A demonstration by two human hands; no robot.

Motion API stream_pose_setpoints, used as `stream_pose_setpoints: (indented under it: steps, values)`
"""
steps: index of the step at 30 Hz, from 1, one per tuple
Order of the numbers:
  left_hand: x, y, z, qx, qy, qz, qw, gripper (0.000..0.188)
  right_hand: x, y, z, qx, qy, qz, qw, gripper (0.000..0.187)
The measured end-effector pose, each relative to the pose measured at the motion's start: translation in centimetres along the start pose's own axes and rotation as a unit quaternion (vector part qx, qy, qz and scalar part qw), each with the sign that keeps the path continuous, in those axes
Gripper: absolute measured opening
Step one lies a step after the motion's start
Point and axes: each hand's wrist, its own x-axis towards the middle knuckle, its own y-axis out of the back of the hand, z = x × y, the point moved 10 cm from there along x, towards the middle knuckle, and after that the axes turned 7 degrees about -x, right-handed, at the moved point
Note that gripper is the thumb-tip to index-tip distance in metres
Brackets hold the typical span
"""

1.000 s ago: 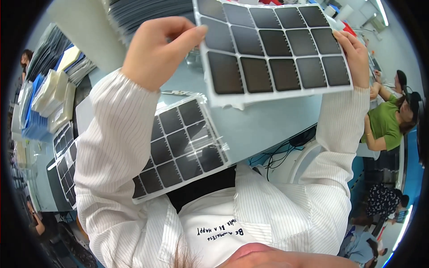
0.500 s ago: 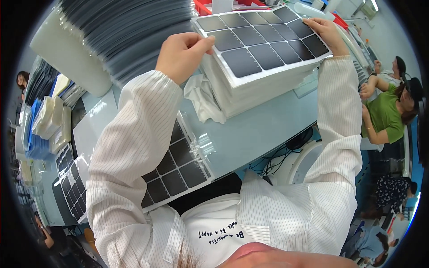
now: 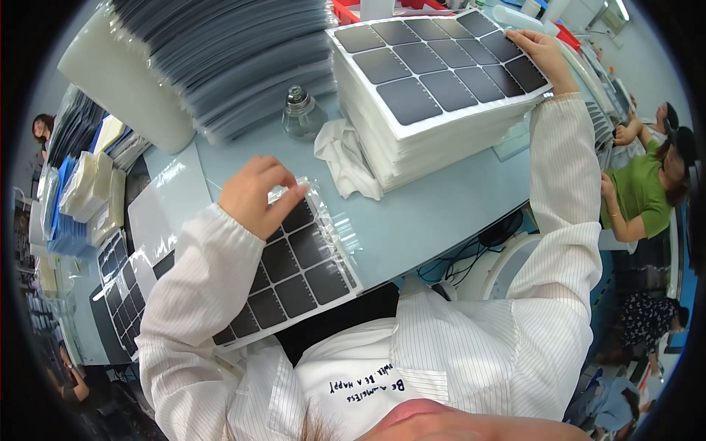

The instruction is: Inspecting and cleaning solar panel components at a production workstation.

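A tall stack of white sheets (image 3: 434,151) stands at the far middle of the table. Its top sheet of dark rounded-square labels (image 3: 441,62) faces up, and my right hand (image 3: 540,59) grips that sheet's right edge with bent fingers. Lower left, my left hand (image 3: 257,192) hangs over the far end of another dark label sheet (image 3: 287,283), thumb and forefinger pinched close by its clear plastic edge. Whether they hold the plastic is hard to make out. My left sleeve covers part of this nearer sheet.
A glass bottle with a metal top (image 3: 303,114) and a crumpled white cloth (image 3: 346,158) stand left of the stack. Behind are a pile of dark plastic sleeves (image 3: 235,66) and a white roll (image 3: 121,73). Another label sheet (image 3: 121,294) lies far left. Co-workers sit at right.
My left hand has left the stack's left corner and come down and left to the nearer label sheet, uncovering the glass bottle. My right hand stays at the stack's right edge.
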Motion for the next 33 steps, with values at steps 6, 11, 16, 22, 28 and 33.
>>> stream_pose_setpoints:
  steps: [6,11,16,22,28,33]
  values:
    - [-2.5,-1.5,-1.0,-0.016,-0.023,0.048,0.998,0.022,-0.6,0.1,-1.6,-0.075,0.006,-0.009,0.997,0.030]
    - [-3.9,-2.5,-2.2,-0.036,-0.032,0.065,0.997,0.031,-5.7,3.3,-8.9,-0.325,0.148,0.163,0.920,0.030]
    - [-4.3,-2.1,-2.4,-0.035,-0.031,0.097,0.994,0.034,-14.2,-5.4,-21.6,-0.284,0.291,0.065,0.911,0.018]
    - [-5.0,-2.6,-3.4,-0.029,-0.016,0.097,0.995,0.034,-17.1,-19.4,-26.6,-0.309,0.498,-0.157,0.795,0.016]
    - [-5.0,-2.9,-3.4,-0.020,-0.022,0.095,0.995,0.035,-14.6,-23.0,-23.0,-0.240,0.330,-0.315,0.857,0.017]
    - [-5.2,-2.8,-3.5,-0.010,-0.025,0.100,0.995,0.035,-16.0,-23.8,-24.3,-0.350,0.450,-0.273,0.775,0.008]
